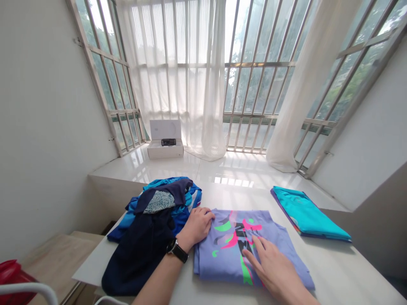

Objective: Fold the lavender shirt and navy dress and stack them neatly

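A lavender T-shirt (222, 250) with a pink, green and black print lies folded on the white table (343, 267). My left hand (195, 226), with a black wristwatch (177, 250) on the wrist, rests flat on the shirt's upper left edge. My right hand (270, 267) lies on its lower right part, fingers spread over the print. Just left of my left hand is a loose pile of navy (140, 250) and bright blue clothing (165, 199). A folded teal garment (310, 216) with purple beneath it lies on the table's right side.
Beyond the table, an open white box (165, 140) holding a dark object sits on a glossy white ledge (222, 169). Sheer curtains (178, 76) hang over barred windows. A wooden surface (57, 262) and a red item (12, 275) lie low at left.
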Demonstrator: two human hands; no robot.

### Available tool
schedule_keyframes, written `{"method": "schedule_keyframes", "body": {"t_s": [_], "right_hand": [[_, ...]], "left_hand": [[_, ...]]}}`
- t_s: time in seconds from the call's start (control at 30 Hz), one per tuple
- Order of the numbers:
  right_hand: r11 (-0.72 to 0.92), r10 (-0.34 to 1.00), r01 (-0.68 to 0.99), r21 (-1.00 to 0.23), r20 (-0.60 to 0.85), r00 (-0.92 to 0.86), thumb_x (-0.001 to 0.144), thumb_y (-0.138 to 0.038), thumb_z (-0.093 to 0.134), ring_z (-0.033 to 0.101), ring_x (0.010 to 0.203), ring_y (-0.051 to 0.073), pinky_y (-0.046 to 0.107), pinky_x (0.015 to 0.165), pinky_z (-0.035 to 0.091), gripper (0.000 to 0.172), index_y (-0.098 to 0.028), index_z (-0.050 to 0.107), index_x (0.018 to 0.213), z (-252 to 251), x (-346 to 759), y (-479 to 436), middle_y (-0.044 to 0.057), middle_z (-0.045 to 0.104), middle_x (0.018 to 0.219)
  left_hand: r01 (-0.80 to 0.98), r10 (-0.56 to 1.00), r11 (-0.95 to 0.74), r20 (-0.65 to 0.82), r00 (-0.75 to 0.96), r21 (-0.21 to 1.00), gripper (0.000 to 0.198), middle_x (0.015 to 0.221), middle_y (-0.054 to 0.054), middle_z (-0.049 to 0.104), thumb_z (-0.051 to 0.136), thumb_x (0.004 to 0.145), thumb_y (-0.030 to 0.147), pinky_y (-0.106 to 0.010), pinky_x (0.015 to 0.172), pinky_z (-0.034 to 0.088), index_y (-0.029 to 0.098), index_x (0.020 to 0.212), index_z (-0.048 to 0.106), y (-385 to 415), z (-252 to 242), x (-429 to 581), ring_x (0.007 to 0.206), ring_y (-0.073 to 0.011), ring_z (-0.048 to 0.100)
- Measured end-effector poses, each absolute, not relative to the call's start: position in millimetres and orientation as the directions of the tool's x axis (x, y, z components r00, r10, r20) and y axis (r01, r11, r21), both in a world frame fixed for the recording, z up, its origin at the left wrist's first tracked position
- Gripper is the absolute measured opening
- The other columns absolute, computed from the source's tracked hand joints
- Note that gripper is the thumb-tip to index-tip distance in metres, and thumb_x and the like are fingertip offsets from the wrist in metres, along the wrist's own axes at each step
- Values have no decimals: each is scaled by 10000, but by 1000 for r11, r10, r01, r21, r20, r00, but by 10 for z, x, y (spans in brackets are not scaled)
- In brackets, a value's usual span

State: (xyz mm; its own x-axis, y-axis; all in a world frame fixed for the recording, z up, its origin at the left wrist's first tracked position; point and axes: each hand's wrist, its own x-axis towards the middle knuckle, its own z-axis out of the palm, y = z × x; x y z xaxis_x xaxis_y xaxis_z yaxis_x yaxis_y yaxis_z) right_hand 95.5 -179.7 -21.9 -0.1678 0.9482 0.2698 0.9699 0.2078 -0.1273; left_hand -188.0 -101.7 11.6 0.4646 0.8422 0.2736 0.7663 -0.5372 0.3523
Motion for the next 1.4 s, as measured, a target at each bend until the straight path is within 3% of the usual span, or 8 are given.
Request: {"method": "schedule_keyframes", "body": {"t_s": [0.17,0.33,0.43,0.57,0.8,1.07,1.2,1.4], "right_hand": [[155,988,977,-148,49,-149,992,-629,360,620,1277,374,545,1005,527,627,-187,679,1301,-20,958,-1329,194,693,1320],[161,977,977,-137,-120,-178,972,-631,404,379,1493,383,559,1196,332,750,-112,512,1503,153,782,-837,191,455,1588],[280,953,942,-187,-66,-296,921,-617,529,343,1509,393,564,1214,305,791,-134,460,1544,63,662,-582,169,390,1631],[452,891,859,-240,78,-447,950,-565,532,347,1514,352,541,1231,302,704,-164,484,1527,-50,546,-295,147,417,1623],[494,865,845,-204,214,-454,930,-391,596,376,1493,364,542,1197,370,527,-190,589,1417,33,416,-543,170,482,1569],[472,881,812,-343,193,-431,967,-490,548,483,1424,358,568,1173,413,495,-217,635,1372,-169,732,-958,157,546,1521],[481,877,766,-426,238,-418,988,-474,509,529,1386,330,538,1173,425,469,-199,658,1337,-222,820,-858,155,583,1483],[481,875,707,-519,330,-353,998,-465,491,592,1313,301,499,1117,490,395,-217,697,1227,-232,880,-844,141,646,1386]], "left_hand": [[762,844,-536,253,473,363,161,1196,-87,675,669,924,312,-476,1052,434,241,1049,741,-1100,199,-1893,1154,-293,599],[675,767,-642,305,565,363,140,1197,-55,667,776,836,328,-446,1094,396,210,804,709,-1144,237,-1844,1172,-273,579],[607,696,-716,283,660,346,44,1111,-37,706,697,865,217,-370,1003,458,227,907,709,-1177,259,-1781,1083,-233,623],[595,682,-723,220,698,351,234,1067,-39,732,628,855,140,-320,922,497,232,1054,712,-1209,274,-1730,994,-216,659],[533,673,-722,271,688,441,378,1178,-61,720,804,826,468,-344,964,503,220,1100,726,-1142,173,-1781,1077,-256,650],[580,719,-684,280,636,442,349,1277,-87,689,766,883,405,-362,1066,462,211,1165,702,-1073,120,-1727,1203,-260,612],[668,749,-650,161,642,361,324,1130,-71,725,754,879,470,-340,940,510,216,1079,727,-1023,277,-1636,1084,-258,656],[765,790,-607,57,611,215,613,1001,-85,702,769,709,761,-344,800,515,204,962,720,-927,406,-1438,962,-290,668]]}}
